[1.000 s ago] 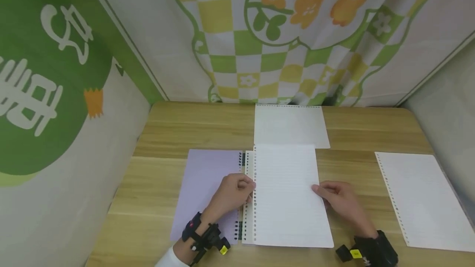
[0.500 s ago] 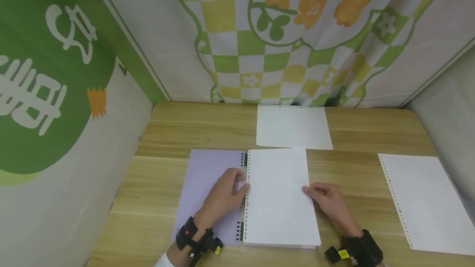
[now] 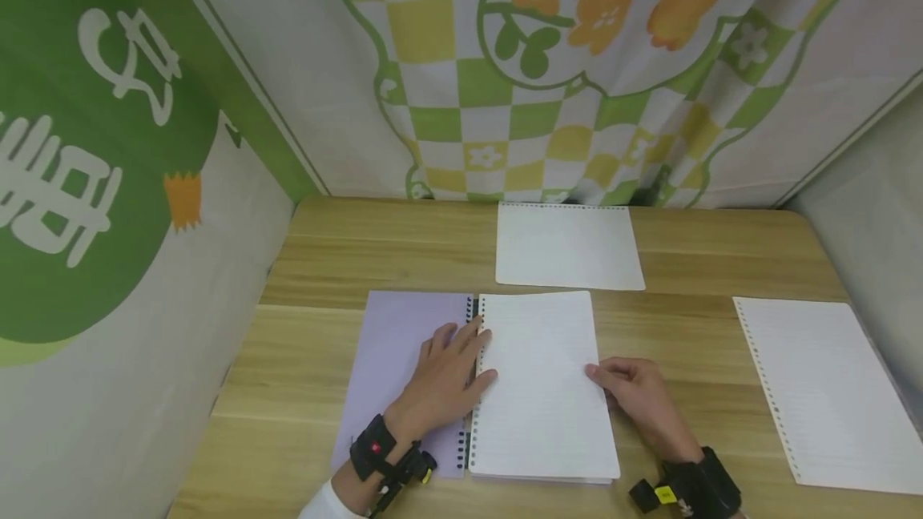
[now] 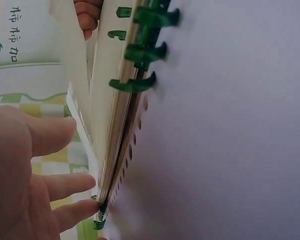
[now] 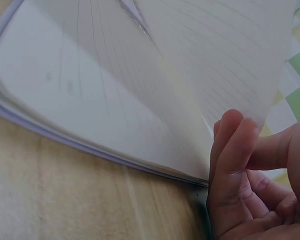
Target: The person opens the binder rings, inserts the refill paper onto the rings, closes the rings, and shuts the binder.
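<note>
An open loose-leaf notebook lies on the table, its purple cover (image 3: 404,327) to the left and its page stack to the right. Over the stack is a lined sheet (image 3: 537,399) with a row of holes down its left edge. My right hand (image 3: 638,395) pinches the sheet's right edge between thumb and fingers, and the right wrist view shows it raised off the page below. Fingers spread, my left hand (image 3: 443,383) reaches over the spine, fingertips at the punched edge. Green binder rings (image 4: 150,52) stand open in the left wrist view, beside the sheet's holes.
A blank-looking punched sheet (image 3: 570,247) lies behind the notebook, near the curtain (image 3: 534,126). Farther right, another punched sheet (image 3: 829,391) rests on the wooden table (image 3: 288,359). Walls stand close on both sides.
The lined sheet has shifted left and toward me, over the notebook's stack, with my right hand still pinching it. My left hand has let go of its left edge and spread its fingers.
</note>
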Tool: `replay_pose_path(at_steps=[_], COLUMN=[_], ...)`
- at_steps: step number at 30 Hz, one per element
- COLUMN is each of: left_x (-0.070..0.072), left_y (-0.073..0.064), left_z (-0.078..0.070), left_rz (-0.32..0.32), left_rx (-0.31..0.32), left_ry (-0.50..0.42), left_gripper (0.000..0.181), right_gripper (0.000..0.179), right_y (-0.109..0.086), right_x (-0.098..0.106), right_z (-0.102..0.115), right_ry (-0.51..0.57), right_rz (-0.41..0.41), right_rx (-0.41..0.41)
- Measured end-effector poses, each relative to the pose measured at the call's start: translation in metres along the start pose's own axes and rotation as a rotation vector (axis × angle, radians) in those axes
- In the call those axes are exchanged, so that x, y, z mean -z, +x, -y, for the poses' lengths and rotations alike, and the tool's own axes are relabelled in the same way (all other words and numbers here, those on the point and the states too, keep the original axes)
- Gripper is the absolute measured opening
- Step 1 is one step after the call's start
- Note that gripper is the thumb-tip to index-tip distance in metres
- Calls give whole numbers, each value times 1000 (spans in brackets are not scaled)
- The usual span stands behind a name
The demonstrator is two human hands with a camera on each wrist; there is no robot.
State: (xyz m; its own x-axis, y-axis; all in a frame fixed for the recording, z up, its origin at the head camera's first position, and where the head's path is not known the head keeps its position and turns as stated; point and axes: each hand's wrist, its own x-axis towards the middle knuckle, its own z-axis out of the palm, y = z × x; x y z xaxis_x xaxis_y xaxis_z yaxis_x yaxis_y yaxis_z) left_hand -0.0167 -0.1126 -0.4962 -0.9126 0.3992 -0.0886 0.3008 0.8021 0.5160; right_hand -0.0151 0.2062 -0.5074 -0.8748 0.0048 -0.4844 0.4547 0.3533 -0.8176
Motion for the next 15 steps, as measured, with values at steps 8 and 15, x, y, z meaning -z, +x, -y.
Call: replay_pose_path(at_steps=[8, 15], left_x=[3, 6], left_y=[-11, -27], left_z=[-1, -1], left_rz=[101, 229], left_rx=[-4, -49], left_ry=[8, 15], left_gripper=[65, 71], right_gripper=[27, 27], right_y=[-1, 0], right_x=[-1, 0], right_z=[2, -1], right_ry=[8, -3], right_rz=[5, 1], right_rx=[5, 11])
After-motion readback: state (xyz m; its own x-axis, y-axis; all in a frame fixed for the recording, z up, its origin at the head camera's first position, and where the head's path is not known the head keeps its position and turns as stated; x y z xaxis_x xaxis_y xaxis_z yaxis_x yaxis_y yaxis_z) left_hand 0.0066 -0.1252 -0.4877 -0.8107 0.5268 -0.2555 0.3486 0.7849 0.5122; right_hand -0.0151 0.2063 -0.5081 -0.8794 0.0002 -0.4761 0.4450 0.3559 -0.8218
